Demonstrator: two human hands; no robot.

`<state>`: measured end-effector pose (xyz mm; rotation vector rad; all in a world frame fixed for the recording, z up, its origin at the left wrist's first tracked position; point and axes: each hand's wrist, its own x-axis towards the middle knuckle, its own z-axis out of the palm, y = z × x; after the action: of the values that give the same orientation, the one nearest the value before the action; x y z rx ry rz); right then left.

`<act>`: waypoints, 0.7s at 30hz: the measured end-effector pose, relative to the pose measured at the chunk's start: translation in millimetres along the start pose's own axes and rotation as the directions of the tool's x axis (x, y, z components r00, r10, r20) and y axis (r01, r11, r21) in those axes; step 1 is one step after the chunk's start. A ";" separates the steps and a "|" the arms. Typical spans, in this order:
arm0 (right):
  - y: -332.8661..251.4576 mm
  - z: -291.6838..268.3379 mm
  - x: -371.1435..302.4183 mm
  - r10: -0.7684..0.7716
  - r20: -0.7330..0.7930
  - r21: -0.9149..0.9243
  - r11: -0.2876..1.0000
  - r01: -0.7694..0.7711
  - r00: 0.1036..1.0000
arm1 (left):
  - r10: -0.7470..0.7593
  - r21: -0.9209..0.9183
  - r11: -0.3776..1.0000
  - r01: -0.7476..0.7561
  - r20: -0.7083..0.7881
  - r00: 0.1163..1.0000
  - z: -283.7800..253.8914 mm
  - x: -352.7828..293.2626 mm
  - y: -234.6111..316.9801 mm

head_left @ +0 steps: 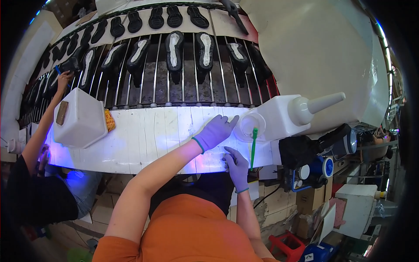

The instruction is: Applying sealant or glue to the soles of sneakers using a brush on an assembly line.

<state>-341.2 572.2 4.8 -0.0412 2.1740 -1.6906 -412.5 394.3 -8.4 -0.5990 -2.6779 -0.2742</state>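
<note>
My left hand (217, 132), in a pale purple glove, lies over the white bench top (152, 142) with its fingers apart and nothing in them. Its outermost finger reaches close to a translucent tub (241, 134); whether they touch, I cannot tell. A green-handled brush (253, 150) leans on the tub's rim, its handle pointing toward me. Beside that handle, at the bench's near edge, is my right hand (238, 169), gloved alike, empty, fingers loosely bent and apart. Right of the tub lies a white plastic bottle (279, 115) with a long spout.
Beyond the bench runs a roller conveyor (155, 83) carrying black shoe uppers (173, 52) with white-coated bottoms, and black soles (174, 16) behind them. A white container (83, 118) stands left. A co-worker's arm (48, 115) reaches the conveyor. A large pale housing (323, 56) covers the right.
</note>
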 end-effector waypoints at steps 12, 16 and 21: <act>0.1 0.3 -0.2 -0.019 0.005 0.008 1.000 0.019 1.000 | -0.236 -0.567 0.660 0.493 0.466 0.853 -18.1 -0.3 -24.0; -1.8 -0.4 -0.3 -0.005 0.006 -0.013 1.000 0.005 1.000 | -0.196 -0.699 0.432 0.571 0.545 0.815 -21.7 -1.9 -34.3; -1.6 -0.9 -0.3 0.012 0.009 0.002 1.000 -0.012 1.000 | -0.238 -0.792 0.140 0.594 0.556 0.797 -19.9 -12.6 -50.2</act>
<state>-341.5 572.7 6.6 -0.0350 2.1618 -1.6821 -417.8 339.7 -0.7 -0.0607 -2.5747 -2.3032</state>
